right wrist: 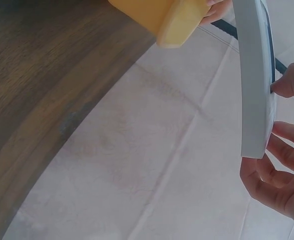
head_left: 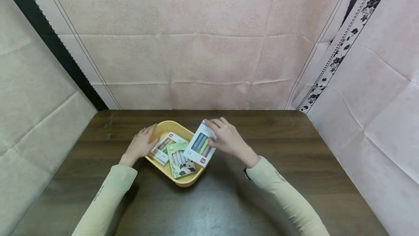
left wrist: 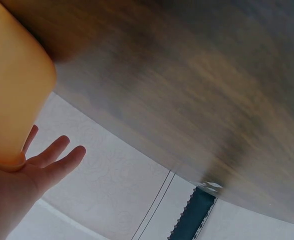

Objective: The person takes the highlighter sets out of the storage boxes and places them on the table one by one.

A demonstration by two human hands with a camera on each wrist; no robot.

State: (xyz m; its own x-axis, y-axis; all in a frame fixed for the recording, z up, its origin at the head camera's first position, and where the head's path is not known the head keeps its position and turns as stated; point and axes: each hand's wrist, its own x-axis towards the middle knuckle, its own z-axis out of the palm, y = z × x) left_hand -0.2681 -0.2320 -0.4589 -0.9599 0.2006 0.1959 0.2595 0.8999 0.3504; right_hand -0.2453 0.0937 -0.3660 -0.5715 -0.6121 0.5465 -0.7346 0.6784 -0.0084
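Note:
A yellow plastic basket (head_left: 185, 182) stands on the table. At its left end my left hand (head_left: 141, 144) rests on the rim, thumb over the inner side; in the left wrist view the hand's visible fingers (left wrist: 66, 160) stretch out beyond the basket wall (left wrist: 16, 85). My right hand (head_left: 229, 138) grips a white box of colored markers (head_left: 200, 148) by its upper end, tilted over the basket's right side. Seen from the right wrist, the box (right wrist: 254, 90) is edge-on between thumb and fingers. Inside the basket lie a green panda box of markers (head_left: 179, 160) and another white marker box (head_left: 163, 149).
The brown wooden table (head_left: 248, 199) extends around the basket, its far edge against a pale patterned cloth (head_left: 196, 65). More pale cloth hangs at the left (head_left: 42, 127) and right (head_left: 386, 94) sides.

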